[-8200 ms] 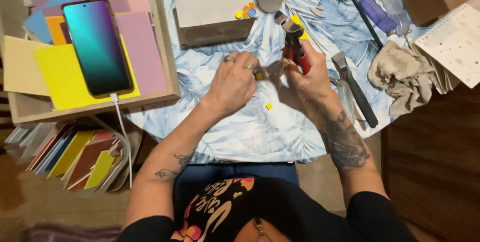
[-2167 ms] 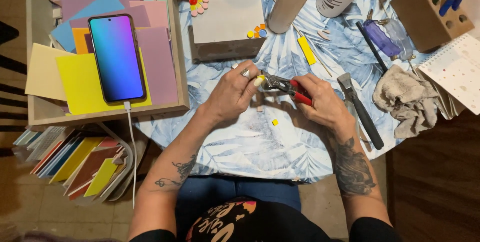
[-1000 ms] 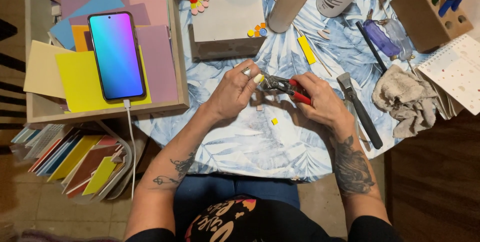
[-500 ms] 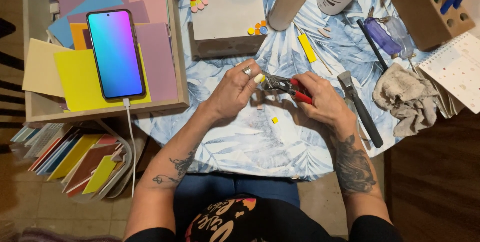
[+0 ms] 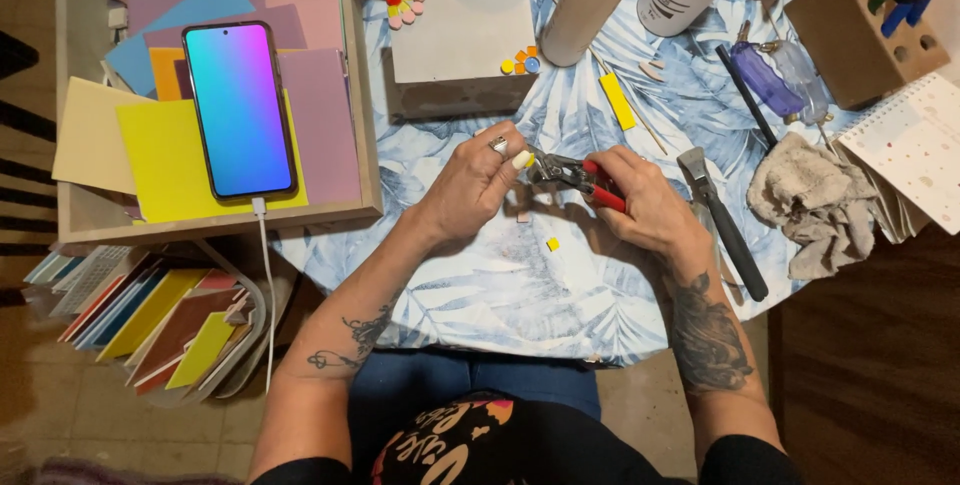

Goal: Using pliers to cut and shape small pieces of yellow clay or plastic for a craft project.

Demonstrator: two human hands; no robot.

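Above the leaf-print table [image 5: 480,285], the right hand [image 5: 650,210] squeezes red-handled nippers [image 5: 580,177] on a small yellow piece [image 5: 524,159] pinched in the left hand's [image 5: 470,185] grip — a hard squeeze could send shards flying, or nick fingertips.

You get bright, even overhead light on the blue leaf-patterned tablecloth [image 5: 520,285]; your hands cast soft shadows beneath them. The glowing rectangular phone screen [image 5: 238,110] looks saturated. Floor corners fall dim; focus is sharp throughout.
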